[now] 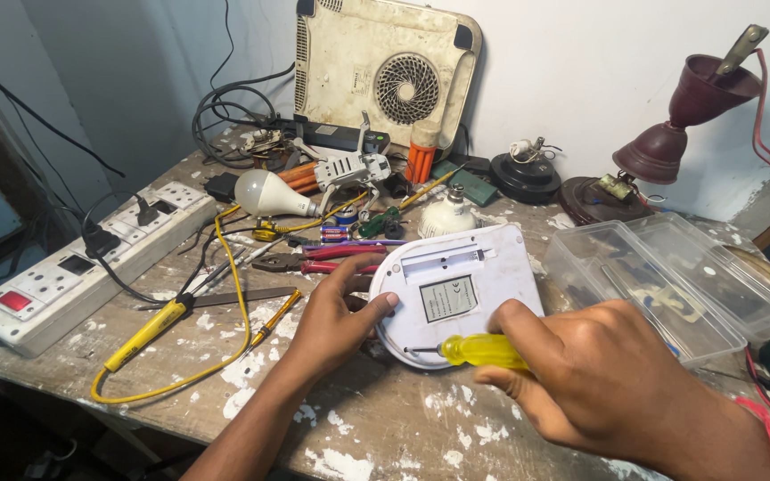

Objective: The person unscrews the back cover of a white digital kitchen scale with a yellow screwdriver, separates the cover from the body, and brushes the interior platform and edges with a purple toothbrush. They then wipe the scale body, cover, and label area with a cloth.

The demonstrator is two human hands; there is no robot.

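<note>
A white rounded plastic device (479, 276) lies back side up on the paint-spattered workbench (385, 428), a grey label at its middle. My left hand (336, 316) grips its left edge, thumb on the rim. My right hand (594, 374) is closed around a screwdriver with a yellow handle (479, 350). Its thin shaft points left, and the tip sits at the device's lower left edge near my left thumb.
A white power strip (73, 267) lies at the left. A yellow soldering iron (149, 331), pliers (314, 263), a bulb (265, 193) and small tools crowd the middle. A clear plastic box (661, 276) is at the right, a maroon lamp (670, 142) behind it, and a cream appliance (385, 76) leans on the wall.
</note>
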